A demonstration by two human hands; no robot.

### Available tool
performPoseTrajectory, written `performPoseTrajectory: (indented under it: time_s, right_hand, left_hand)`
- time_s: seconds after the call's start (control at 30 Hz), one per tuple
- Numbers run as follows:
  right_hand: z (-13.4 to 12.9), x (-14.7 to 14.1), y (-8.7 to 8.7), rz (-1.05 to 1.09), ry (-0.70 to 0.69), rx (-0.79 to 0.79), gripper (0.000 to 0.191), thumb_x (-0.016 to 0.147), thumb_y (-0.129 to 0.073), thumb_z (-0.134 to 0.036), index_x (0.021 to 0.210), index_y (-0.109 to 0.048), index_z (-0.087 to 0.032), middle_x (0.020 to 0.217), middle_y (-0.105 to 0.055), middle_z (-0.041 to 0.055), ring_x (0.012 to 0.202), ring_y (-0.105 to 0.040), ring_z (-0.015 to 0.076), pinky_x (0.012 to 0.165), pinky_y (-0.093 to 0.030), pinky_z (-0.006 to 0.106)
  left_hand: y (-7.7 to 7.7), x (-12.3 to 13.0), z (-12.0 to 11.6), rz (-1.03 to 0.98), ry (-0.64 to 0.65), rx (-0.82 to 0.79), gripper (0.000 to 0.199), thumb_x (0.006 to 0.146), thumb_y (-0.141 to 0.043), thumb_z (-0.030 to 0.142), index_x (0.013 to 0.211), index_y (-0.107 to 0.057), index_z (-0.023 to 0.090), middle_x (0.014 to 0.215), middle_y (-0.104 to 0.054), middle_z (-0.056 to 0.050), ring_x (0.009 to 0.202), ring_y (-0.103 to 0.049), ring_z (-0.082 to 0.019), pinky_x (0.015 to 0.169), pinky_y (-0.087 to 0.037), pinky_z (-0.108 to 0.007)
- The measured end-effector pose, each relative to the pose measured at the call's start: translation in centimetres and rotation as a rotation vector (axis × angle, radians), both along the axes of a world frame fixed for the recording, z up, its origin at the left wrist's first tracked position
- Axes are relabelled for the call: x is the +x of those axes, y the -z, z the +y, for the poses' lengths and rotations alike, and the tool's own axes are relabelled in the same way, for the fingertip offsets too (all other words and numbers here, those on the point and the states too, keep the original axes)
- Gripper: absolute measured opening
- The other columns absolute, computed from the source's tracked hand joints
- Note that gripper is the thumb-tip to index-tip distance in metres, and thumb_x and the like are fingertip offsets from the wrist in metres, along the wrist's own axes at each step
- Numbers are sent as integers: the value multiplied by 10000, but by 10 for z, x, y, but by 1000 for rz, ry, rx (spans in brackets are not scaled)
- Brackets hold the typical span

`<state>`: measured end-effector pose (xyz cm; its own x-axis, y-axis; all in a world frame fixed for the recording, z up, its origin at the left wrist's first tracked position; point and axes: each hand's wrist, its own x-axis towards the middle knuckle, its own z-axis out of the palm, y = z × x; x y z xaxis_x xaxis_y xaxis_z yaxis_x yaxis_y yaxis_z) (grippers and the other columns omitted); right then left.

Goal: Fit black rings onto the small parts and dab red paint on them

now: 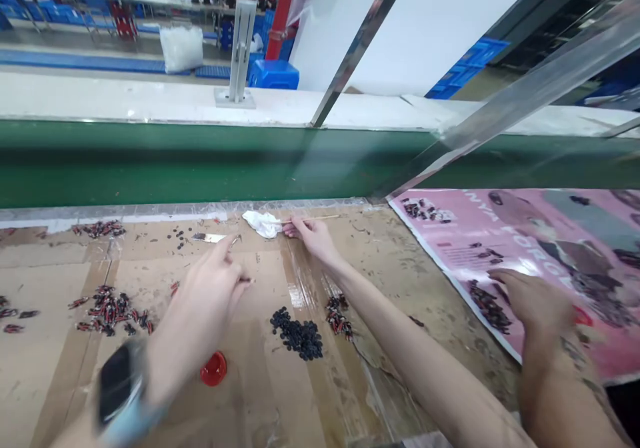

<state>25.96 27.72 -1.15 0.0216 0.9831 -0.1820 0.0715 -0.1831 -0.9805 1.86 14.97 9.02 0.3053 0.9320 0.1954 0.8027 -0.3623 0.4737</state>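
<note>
My right hand (pixel 313 238) is closed around a thin wooden stick (pixel 327 218) near the back edge of the table. The stick's left end meets a crumpled white tissue (pixel 263 224). My left hand (pixel 213 291), with a watch on its wrist, hovers left of it, index finger stretched and thumb apart. A small dark speck shows at that fingertip; I cannot make it out. Just beyond lies a flat metal blade (pixel 209 237), with several small black discs (pixel 179 236) beside it. Between my arms are a pile of black discs (pixel 297 335) and a red cap-like dish (pixel 213 368).
Small red-and-black parts (pixel 110 311) lie in clusters on the cardboard-covered table (pixel 270 395). At right, a co-worker's hand (pixel 535 301) reaches over a pink printed sheet (pixel 465 235) bearing more parts. A green ledge (pixel 200 168) and slanting metal bars (pixel 355 48) bound the back.
</note>
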Motion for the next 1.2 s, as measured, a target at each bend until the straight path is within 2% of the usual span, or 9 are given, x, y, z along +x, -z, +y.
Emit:
performPoseTrajectory:
  time_s: [0.07, 0.13, 0.2, 0.3, 0.63, 0.9, 1.0, 1.07, 1.2]
  right_hand:
    - [1, 3, 0, 5, -28, 6, 255, 929, -369, -273, 1054, -546, -139, 1086, -596, 46, 987, -616, 166, 831, -534, 360]
    - [3, 4, -1, 11, -47, 15, 226, 917, -413, -265, 1060, -540, -144, 1093, -597, 48, 980, -616, 168, 825, -539, 364]
    - [5, 5, -2, 13, -61, 14, 212, 903, -451, -257, 1065, -535, -149, 1103, -596, 52, 974, -614, 168, 821, -542, 365]
    - [6, 7, -3, 17, -91, -7, 208, 900, -458, -257, 1062, -537, -153, 1111, -594, 52, 975, -613, 168, 824, -542, 364]
    - [0, 27, -7, 29, -206, -37, 228, 911, -423, -276, 1057, -541, -146, 1095, -596, 49, 980, -617, 166, 829, -537, 366]
    - [-11, 49, -10, 57, -94, -3, 237, 919, -400, -278, 1056, -542, -147, 1088, -596, 48, 981, -618, 162, 829, -535, 361]
    - [-37, 57, -23, 82, -32, 47, 220, 917, -413, -267, 1055, -542, -152, 1086, -599, 46, 978, -616, 162, 823, -537, 355]
    - [-61, 57, -34, 101, -19, 84, 210, 912, -426, -267, 1046, -546, -158, 1083, -602, 45, 965, -618, 158, 817, -540, 349]
    - [-114, 46, -58, 137, -53, 141, 194, 909, -436, -271, 993, -567, -155, 1005, -632, 32, 871, -635, 130, 761, -557, 311]
  left_hand:
    - [7, 24, 55, 60, 118, -21, 318, 817, -286, 388, 935, -496, 181, 1012, -541, 78, 968, -524, -92, 827, -454, -293]
    - [19, 44, 97, 101, 179, -46, 301, 820, -289, 377, 946, -483, 184, 1016, -542, 63, 953, -529, -69, 820, -458, -293]
    - [34, 57, 122, 123, 254, -73, 224, 798, -367, 373, 940, -478, 240, 1050, -542, 54, 902, -534, -41, 804, -467, -274]
    - [50, 63, 137, 128, 321, -96, 231, 791, -385, 374, 936, -485, 225, 1036, -548, 57, 902, -539, -51, 800, -467, -269]
    - [63, 65, 144, 108, 254, -117, 245, 788, -389, 378, 949, -475, 216, 1024, -550, 62, 903, -542, -57, 795, -470, -282]
    - [64, 65, 145, 104, 240, -170, 233, 793, -383, 370, 950, -473, 223, 1034, -547, 56, 900, -540, -47, 799, -468, -280]
    - [51, 64, 139, 63, 260, -178, 247, 793, -375, 378, 945, -480, 214, 1022, -550, 65, 911, -540, -61, 800, -467, -282]
    - [34, 58, 128, 21, 258, -164, 254, 789, -388, 377, 957, -472, 206, 1023, -548, 61, 913, -541, -64, 797, -469, -289]
    - [-10, 28, 81, -62, 206, -94, 226, 796, -375, 370, 943, -476, 230, 1038, -545, 56, 889, -541, -40, 790, -472, -268]
